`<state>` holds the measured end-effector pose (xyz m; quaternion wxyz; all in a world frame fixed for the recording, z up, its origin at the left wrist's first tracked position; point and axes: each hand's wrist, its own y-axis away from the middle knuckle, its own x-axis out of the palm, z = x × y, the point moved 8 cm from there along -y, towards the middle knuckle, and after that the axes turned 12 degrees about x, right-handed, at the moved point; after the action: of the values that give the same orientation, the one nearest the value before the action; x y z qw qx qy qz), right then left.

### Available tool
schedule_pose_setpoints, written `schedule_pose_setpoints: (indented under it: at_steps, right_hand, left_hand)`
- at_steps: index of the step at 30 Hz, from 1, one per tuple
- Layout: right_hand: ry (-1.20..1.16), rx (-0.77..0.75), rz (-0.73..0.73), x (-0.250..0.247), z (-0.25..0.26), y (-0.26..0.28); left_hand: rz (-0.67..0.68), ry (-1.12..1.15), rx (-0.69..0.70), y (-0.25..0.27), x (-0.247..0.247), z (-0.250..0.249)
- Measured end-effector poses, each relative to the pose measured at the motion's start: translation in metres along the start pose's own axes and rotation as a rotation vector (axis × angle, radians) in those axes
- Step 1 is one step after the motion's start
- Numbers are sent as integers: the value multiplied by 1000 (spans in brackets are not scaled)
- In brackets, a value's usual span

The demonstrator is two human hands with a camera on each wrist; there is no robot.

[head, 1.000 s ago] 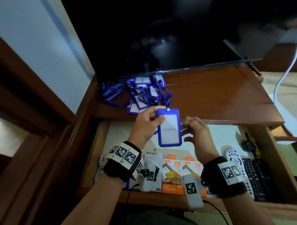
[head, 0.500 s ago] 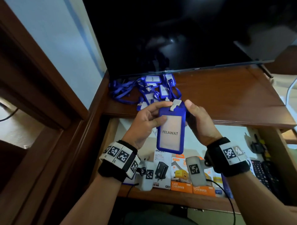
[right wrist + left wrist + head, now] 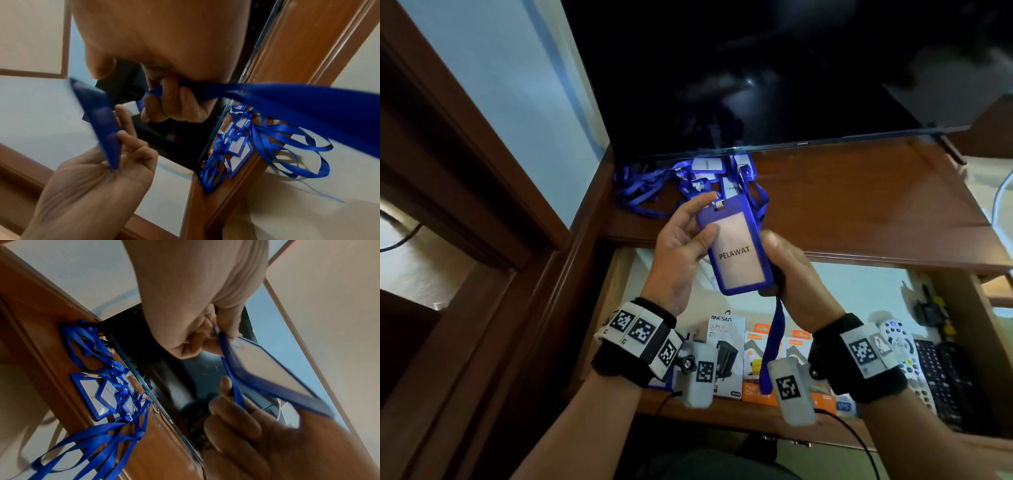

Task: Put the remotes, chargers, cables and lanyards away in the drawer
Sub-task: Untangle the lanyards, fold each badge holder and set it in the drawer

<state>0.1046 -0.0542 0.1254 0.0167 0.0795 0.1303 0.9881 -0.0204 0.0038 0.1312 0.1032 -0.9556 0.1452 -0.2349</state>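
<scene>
A blue lanyard badge [image 3: 736, 255] marked PELAWAT is held up over the open drawer [image 3: 709, 413]. My left hand [image 3: 697, 222] pinches its left edge, thumb on the face. My right hand [image 3: 777, 260] grips behind its lower right corner, and the blue strap [image 3: 774, 339] hangs down from it. In the right wrist view the right hand's fingers [image 3: 164, 104] curl round the strap [image 3: 267, 95]. In the left wrist view my left hand [image 3: 197, 340] holds the badge [image 3: 267, 369] by its rim. More blue lanyards [image 3: 688, 181] lie tangled on the desk top.
A dark TV screen [image 3: 756, 68] stands at the back of the wooden desk top [image 3: 859, 212]. In the drawer are charger boxes [image 3: 726, 342] at the front, remotes [image 3: 928, 366] at the right, and a black plug with cable [image 3: 928, 310] behind them. A wall and door frame stand left.
Both hands lifted the badge up from the drawer. My right hand went from beside the badge to behind its lower corner, and the strap now hangs below it.
</scene>
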Motion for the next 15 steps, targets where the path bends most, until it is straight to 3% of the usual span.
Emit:
schedule_pose_setpoints:
  at_steps: [4, 8, 11, 15]
  right_hand:
    - [220, -28, -27, 1, 0, -3]
    - [180, 14, -64, -4, -7, -6]
    - [178, 59, -59, -11, -15, -9]
    - [296, 162, 5, -17, -31, -14]
  left_hand:
    - [-84, -115, 29, 3, -1, 2]
    - [-45, -438, 100, 2, -7, 3]
    - [135, -851, 177, -3, -11, 4]
    - [509, -1182, 79, -16, -14, 14]
